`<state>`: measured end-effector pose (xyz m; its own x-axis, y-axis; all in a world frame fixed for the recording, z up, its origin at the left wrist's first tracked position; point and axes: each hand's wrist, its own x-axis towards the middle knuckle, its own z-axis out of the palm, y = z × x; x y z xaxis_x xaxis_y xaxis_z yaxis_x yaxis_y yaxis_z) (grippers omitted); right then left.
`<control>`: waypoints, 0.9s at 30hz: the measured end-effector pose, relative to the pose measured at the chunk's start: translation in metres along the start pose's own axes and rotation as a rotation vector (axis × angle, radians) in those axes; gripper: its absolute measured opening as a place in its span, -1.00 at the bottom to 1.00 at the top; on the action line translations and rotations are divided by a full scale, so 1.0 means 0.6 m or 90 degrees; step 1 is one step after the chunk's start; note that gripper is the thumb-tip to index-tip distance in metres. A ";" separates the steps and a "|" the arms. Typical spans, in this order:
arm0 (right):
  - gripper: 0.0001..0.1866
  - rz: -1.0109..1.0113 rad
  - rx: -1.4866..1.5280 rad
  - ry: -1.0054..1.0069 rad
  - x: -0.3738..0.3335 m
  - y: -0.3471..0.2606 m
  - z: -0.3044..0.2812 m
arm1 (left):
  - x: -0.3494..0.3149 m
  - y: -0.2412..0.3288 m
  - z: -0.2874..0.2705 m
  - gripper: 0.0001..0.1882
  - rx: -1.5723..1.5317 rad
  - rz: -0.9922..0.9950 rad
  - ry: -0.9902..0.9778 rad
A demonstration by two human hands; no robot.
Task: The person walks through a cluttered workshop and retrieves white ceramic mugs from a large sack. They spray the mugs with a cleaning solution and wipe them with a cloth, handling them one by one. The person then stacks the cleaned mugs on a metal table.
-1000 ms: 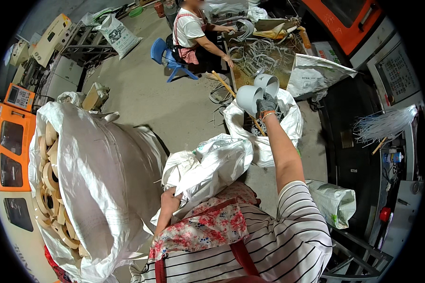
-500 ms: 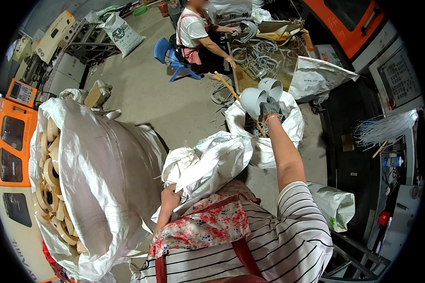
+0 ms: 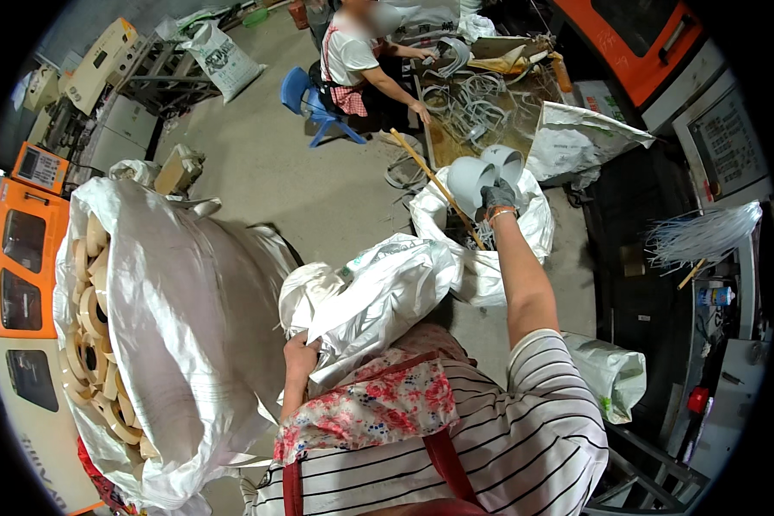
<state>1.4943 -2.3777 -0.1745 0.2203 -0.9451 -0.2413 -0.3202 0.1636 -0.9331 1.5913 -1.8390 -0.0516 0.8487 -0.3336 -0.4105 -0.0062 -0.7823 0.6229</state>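
Observation:
My right hand (image 3: 496,199), in a dark glove, is stretched out forward, its fingers closed on two joined grey cup-shaped plastic parts (image 3: 471,182). They hang over an open white sack (image 3: 533,225) with grey scraps in it. A wooden stick (image 3: 427,172) leans out of that sack. Down by my apron, my left hand (image 3: 301,354) grips the edge of a white woven sack (image 3: 383,273), gathered and crumpled in front of me. What lies inside this sack is hidden.
A big white bulk bag (image 3: 189,318) full of beige rings (image 3: 95,318) stands at my left. Ahead, a co-worker (image 3: 353,60) sits on a blue chair (image 3: 297,90) beside a low tray (image 3: 439,146) of grey strips. Orange machines (image 3: 632,43) flank both sides.
My right hand has shifted slightly to the right and down with the grey parts. My left hand has moved a little left, drawing the edge of the white woven sack along.

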 end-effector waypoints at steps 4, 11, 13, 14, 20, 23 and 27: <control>-0.66 -0.004 -0.083 0.027 0.013 0.007 -0.024 | 0.012 -0.016 -0.048 -0.76 -0.067 -0.067 0.089; -0.71 -0.011 -0.161 -0.021 -0.045 -0.020 -0.027 | 0.031 -0.095 -0.110 -0.82 -0.267 -0.087 0.242; -0.69 0.042 -0.092 -0.035 -0.051 -0.016 -0.035 | 0.032 -0.077 -0.118 -0.86 -0.249 -0.098 0.258; -0.70 0.085 -0.061 -0.047 -0.074 -0.042 -0.032 | 0.019 -0.062 -0.121 -0.86 -0.280 -0.136 0.269; -0.69 0.093 -0.052 -0.079 -0.028 0.034 -0.033 | 0.046 -0.025 -0.121 -0.84 -0.228 -0.152 0.318; -0.62 -0.029 -0.219 -0.087 -0.008 0.087 -0.011 | 0.073 -0.014 -0.124 -0.82 -0.217 -0.178 0.315; -0.68 0.149 0.075 -0.118 -0.058 0.016 0.045 | 0.114 0.002 -0.132 -0.81 -0.250 -0.210 0.307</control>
<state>1.5085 -2.3354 -0.1826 0.3205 -0.8126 -0.4868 -0.2749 0.4120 -0.8687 1.6909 -1.8212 -0.0262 0.9135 0.2308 -0.3349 0.4067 -0.5236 0.7486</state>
